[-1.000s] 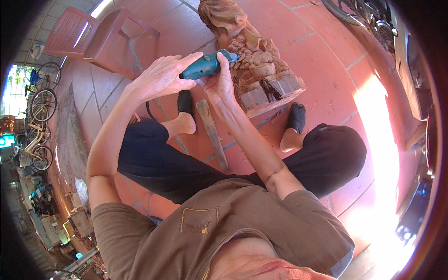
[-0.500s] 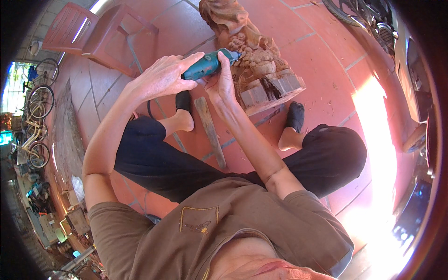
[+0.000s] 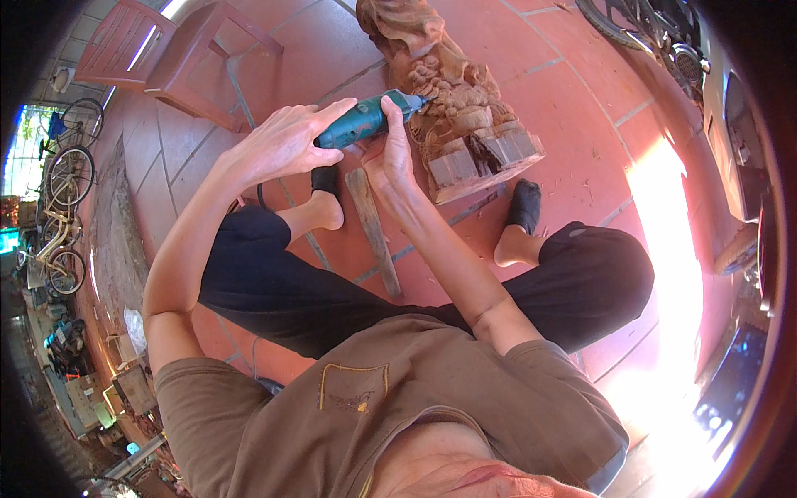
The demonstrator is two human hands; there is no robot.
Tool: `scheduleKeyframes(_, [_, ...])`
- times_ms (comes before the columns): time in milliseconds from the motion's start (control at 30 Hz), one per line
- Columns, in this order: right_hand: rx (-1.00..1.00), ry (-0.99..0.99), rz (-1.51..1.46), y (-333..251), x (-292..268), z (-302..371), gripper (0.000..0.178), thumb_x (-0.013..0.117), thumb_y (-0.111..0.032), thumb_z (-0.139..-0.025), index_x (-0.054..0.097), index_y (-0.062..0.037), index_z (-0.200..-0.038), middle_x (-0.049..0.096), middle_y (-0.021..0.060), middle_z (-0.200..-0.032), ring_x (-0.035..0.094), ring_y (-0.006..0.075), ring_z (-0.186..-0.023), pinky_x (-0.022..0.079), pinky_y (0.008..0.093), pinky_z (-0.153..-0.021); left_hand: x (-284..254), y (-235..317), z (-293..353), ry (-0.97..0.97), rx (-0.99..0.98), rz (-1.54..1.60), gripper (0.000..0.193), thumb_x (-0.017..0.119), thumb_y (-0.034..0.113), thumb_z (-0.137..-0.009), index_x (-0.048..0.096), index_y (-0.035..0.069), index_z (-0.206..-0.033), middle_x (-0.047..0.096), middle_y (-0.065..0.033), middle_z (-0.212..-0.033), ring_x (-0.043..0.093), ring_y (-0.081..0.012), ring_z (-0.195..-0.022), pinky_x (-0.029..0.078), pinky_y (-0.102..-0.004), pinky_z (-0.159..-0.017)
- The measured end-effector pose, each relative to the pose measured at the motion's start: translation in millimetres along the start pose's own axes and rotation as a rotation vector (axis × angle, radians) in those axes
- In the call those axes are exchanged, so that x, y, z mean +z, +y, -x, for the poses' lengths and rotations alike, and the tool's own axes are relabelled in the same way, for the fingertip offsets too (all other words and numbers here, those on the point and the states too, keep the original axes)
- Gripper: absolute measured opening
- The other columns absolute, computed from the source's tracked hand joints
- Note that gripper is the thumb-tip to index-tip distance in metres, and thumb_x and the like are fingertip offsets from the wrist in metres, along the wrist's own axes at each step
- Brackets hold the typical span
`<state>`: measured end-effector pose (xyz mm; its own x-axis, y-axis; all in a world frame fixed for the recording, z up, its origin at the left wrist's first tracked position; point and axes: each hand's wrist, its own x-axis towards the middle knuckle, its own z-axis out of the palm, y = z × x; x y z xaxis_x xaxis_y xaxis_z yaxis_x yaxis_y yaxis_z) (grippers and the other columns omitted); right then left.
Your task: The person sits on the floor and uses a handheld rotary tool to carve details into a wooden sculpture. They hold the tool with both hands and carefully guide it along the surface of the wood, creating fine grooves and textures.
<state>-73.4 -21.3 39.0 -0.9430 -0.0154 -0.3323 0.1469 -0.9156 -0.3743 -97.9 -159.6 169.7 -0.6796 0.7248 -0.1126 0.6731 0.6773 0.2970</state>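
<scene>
A teal rotary tool (image 3: pixel 363 123) is held between my two hands, its nose slanting up and to the right toward a carved wooden sculpture (image 3: pixel 466 108). My left hand (image 3: pixel 281 139) is closed round the rear end of the tool. My right hand (image 3: pixel 390 156) grips it near the front, with the thumb along its top. The thin tip lies right at the carving's left side; I cannot tell whether it touches. The sculpture lies on the floor, with rounded clustered relief, draped folds at the far end and a blocky, cracked base nearer me.
A wooden strip (image 3: pixel 374 234) lies on the red tiled floor (image 3: pixel 573 108) between my legs. A reddish chair (image 3: pixel 187 66) stands at the far left, with bicycles (image 3: pixel 70 178) beyond. Part of a motorbike (image 3: pixel 685 58) shows at the upper right. Wood chips are scattered near the sculpture.
Both hands have shifted slightly left and toward me with the rotary tool, drawing its nose back a little. The sculpture stays in place.
</scene>
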Motion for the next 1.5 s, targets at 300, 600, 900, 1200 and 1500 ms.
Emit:
scheduleKeyframes(300, [0.005,-0.009,0.018,7,-3,2,0.046,0.064,-0.049,-0.09,0.057,-0.0064,-0.106,0.065,0.0051,-0.093,0.068,0.0178,-0.083,0.06,0.0396,-0.076,11,-9,8,0.019,0.0,-0.044,0.074,0.07,0.02,-0.075,0.044,0.001,-0.141,0.066,-0.0296,-0.084,0.066,-0.0437,-0.078,0.052,-0.0479,-0.074])
scheduleKeyframes(600, [0.031,-0.017,-0.007,19,-8,-1,0.045,0.065,-0.048,-0.089,0.056,-0.0072,-0.105,0.064,0.0047,-0.093,0.067,0.0165,-0.083,0.062,0.0391,-0.072,5,-4,12,-0.117,-0.157,-0.034,0.079,0.072,0.023,-0.077,0.04,0.01,-0.148,0.067,-0.0263,-0.104,0.067,-0.0419,-0.092,0.052,-0.0474,-0.085])
scheduleKeyframes(900, [0.081,0.054,-0.002,26,-4,1,0.046,0.065,-0.049,-0.089,0.056,-0.0076,-0.106,0.063,0.0044,-0.094,0.067,0.0167,-0.084,0.061,0.0373,-0.071,13,-15,20,-0.056,-0.092,-0.038,0.078,0.071,0.022,-0.076,0.041,0.007,-0.146,0.066,-0.0288,-0.098,0.066,-0.043,-0.087,0.052,-0.0475,-0.081])
scheduleKeyframes(1200, [0.02,0.037,0.056,20,-3,2,0.047,0.064,-0.05,-0.089,0.056,-0.0077,-0.107,0.064,0.0042,-0.093,0.068,0.0174,-0.082,0.059,0.0373,-0.071,18,-19,20,0.027,-0.002,0.021,0.074,0.069,0.019,-0.077,0.043,0.001,-0.143,0.065,-0.0289,-0.084,0.065,-0.042,-0.078,0.052,-0.0463,-0.073])
scheduleKeyframes(1500, [0.013,0.05,0.061,18,-5,5,0.047,0.065,-0.05,-0.089,0.056,-0.007,-0.106,0.064,0.0046,-0.093,0.068,0.0179,-0.082,0.059,0.0381,-0.072,20,-15,21,0.009,-0.024,0.031,0.075,0.07,0.022,-0.077,0.043,0.001,-0.143,0.065,-0.0275,-0.087,0.065,-0.0414,-0.082,0.051,-0.0472,-0.076])
